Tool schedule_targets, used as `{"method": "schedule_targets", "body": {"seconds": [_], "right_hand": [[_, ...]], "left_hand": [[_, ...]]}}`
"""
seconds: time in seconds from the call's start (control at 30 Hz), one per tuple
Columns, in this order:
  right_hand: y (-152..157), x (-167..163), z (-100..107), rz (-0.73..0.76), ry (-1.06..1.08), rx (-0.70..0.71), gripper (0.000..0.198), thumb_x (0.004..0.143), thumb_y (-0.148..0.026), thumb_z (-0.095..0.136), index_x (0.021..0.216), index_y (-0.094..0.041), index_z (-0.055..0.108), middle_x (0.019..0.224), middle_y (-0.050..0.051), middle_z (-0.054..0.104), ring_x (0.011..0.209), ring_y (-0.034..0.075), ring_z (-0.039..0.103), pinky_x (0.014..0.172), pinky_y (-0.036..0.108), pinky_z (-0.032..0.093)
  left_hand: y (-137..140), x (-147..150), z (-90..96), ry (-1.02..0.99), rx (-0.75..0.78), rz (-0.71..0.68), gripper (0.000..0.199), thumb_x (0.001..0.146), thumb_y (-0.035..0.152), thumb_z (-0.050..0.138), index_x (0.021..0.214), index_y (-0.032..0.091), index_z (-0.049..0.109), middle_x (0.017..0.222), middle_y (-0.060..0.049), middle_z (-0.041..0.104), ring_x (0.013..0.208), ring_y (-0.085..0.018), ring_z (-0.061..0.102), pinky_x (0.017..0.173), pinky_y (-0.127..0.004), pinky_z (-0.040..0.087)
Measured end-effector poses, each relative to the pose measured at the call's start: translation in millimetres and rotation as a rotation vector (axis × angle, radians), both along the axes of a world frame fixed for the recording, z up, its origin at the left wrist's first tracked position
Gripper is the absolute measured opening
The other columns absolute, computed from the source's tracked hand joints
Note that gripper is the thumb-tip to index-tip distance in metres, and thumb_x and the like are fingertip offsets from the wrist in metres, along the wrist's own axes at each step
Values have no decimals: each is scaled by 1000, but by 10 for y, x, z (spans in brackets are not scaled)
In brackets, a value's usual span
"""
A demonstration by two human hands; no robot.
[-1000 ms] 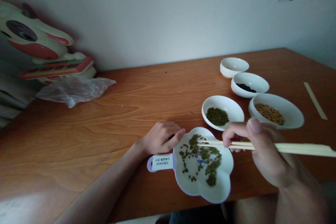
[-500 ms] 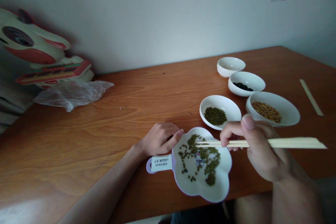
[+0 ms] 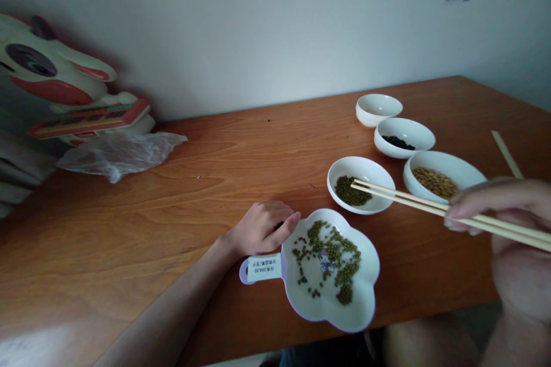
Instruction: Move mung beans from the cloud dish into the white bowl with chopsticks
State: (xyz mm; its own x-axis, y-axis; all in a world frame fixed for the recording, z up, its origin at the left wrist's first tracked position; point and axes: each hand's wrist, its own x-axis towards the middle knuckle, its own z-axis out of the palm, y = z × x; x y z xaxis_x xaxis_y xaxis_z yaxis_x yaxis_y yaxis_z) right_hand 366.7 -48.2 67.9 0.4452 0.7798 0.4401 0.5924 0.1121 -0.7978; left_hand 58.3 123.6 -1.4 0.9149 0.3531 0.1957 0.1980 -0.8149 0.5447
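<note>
My right hand (image 3: 512, 229) is closed around a pair of wooden chopsticks (image 3: 422, 204). Their tips are over the green mung beans (image 3: 349, 191) in the nearest white bowl (image 3: 381, 175); whether a bean sits between them is too small to tell. Below that bowl lies a flower-shaped white dish (image 3: 359, 309) with a purple rim and a labelled handle (image 3: 263, 268). Scattered mung beans (image 3: 344, 284) cover part of its printed bottom. My left hand (image 3: 267, 226) rests at the dish's upper left, fingers curled and thumb against the rim.
Behind stand a bowl with tan beans (image 3: 434, 182), a bowl with dark seeds (image 3: 398, 142) and another white bowl (image 3: 379, 106). A pale stick (image 3: 507, 155) lies at the right. On the left are a dog-shaped toy (image 3: 64, 80) and a clear plastic bag (image 3: 120, 155).
My right hand has moved right, carrying the chopsticks' tips from the flower-shaped dish up to the mung bean bowl. The tips have parted slightly. My left hand and the dish stay in place.
</note>
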Motion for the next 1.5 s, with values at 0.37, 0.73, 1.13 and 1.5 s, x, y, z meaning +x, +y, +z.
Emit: {"method": "schedule_targets", "body": {"seconds": [0.37,0.73,1.13,1.5], "right_hand": [[122,-321,96,378,-60,-241,83,103,-63,4,68,-25,69,64,5,67,61,23,60,56,37,40],[316,-504,109,435,-52,-339,73,103,-64,15,72,-24,68,62,4,67,60,22,64,60,37,43],[323,-566,117,397,26,-332,73,104,-63,19,70,-25,71,63,4,65,64,22,60,63,36,41],[331,-568,75,420,14,-345,76,103,-66,14,69,-23,66,65,4,65,64,21,59,63,37,39]], "left_hand": [[3,4,9,-9,16,-8,42,109,30,30,71,19,47,70,-2,56,67,-14,51,70,-30,41],[6,5,12,-27,20,-7,44,109,31,31,71,19,48,69,-2,58,66,-14,53,69,-30,41],[4,11,21,-28,16,-7,44,109,33,30,71,19,48,69,-2,59,66,-14,53,69,-30,42],[7,6,7,-27,31,-10,44,109,31,31,70,19,48,69,-2,58,66,-14,53,69,-31,41]]}}
